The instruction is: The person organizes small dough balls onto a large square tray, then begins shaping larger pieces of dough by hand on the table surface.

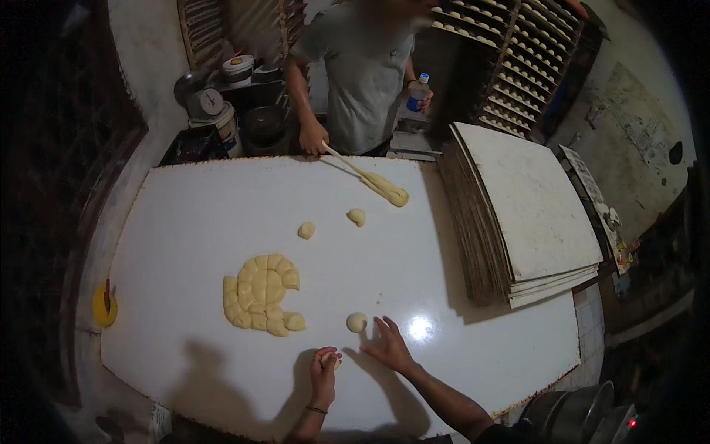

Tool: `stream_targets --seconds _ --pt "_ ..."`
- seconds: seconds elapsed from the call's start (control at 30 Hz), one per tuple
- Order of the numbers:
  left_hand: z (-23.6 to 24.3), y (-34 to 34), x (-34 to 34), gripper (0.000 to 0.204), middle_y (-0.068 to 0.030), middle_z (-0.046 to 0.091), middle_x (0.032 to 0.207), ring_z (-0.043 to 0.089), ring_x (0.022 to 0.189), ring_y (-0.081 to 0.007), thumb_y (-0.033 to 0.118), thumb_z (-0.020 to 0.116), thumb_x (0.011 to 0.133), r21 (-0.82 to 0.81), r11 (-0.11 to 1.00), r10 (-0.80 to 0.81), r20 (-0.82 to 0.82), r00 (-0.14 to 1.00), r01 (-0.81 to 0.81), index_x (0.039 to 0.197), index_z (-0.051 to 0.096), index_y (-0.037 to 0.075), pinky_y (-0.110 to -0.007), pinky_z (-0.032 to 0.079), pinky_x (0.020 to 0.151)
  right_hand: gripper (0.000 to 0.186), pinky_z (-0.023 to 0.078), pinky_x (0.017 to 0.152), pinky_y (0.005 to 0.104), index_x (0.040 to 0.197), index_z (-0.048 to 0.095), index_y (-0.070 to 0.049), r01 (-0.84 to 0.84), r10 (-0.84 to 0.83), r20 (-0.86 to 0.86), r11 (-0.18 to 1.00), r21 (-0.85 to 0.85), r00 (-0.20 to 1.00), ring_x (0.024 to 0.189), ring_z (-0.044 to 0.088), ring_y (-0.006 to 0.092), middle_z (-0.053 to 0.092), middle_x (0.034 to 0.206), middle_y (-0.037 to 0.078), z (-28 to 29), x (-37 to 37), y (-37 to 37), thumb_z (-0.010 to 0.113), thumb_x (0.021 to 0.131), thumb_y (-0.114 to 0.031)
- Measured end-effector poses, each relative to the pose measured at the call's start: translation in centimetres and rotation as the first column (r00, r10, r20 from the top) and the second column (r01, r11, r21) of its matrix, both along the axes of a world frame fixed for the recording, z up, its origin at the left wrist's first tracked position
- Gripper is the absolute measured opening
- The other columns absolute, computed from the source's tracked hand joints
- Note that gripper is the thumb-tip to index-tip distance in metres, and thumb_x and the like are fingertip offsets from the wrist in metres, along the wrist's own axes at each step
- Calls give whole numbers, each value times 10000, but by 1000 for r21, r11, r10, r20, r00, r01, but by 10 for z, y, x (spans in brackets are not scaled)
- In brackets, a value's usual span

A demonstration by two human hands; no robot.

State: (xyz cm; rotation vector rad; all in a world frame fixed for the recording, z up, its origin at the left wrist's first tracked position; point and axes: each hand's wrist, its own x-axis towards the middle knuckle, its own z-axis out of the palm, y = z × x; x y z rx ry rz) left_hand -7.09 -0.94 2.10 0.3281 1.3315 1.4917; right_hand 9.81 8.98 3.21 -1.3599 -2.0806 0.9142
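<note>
My left hand point(323, 370) is closed around a small piece of dough point(337, 362), mostly hidden by the fingers, low over the white table. My right hand point(389, 348) has its fingers spread just beside a round dough ball point(356, 322) on the tabletop; whether a fingertip touches it I cannot tell. To the left lies a flat cluster of cut dough pieces point(260, 294), pressed together with a gap on its right side. Farther off are two loose dough lumps, one point(306, 230) nearer and one point(356, 217) to its right.
Across the white table point(185, 222), a co-worker's hand point(313, 138) holds one end of a long dough strip point(384, 188); the other holds a bottle point(419, 92). Tall stacked boards point(525, 200) stand at the right. A yellow bowl point(104, 305) sits at the left edge.
</note>
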Motion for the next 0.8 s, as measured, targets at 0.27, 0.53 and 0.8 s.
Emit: stream_targets --seconds 0.27,0.53,0.8 --pt "-21 15 -26 407 -199 459 1229 364 1223 -402 129 698 730 -88 906 -112 -993 33 414 1109 575 47 -519 342 1021 325 558 761 327 1090 613 -38 254 -211 -295 960 116 932 993 570 262 515 1169 172 -56 26 182 705 785 -99" --pt "-38 14 -22 299 -214 516 1154 456 1104 -413 111 626 813 -7 943 -94 -965 245 332 1089 585 2 -534 373 953 634 482 915 407 1270 499 -32 371 -370 -40 912 173 928 1085 538 388 530 1169 223 -63 17 433 758 704 -157" --pt "-42 9 -26 329 -196 486 1206 422 1163 -392 153 631 836 -14 955 -81 -973 215 296 1123 574 0 -527 347 995 301 514 734 314 1031 608 -18 406 -412 -151 911 -72 899 837 633 179 652 900 78 -44 3 368 706 755 -90"
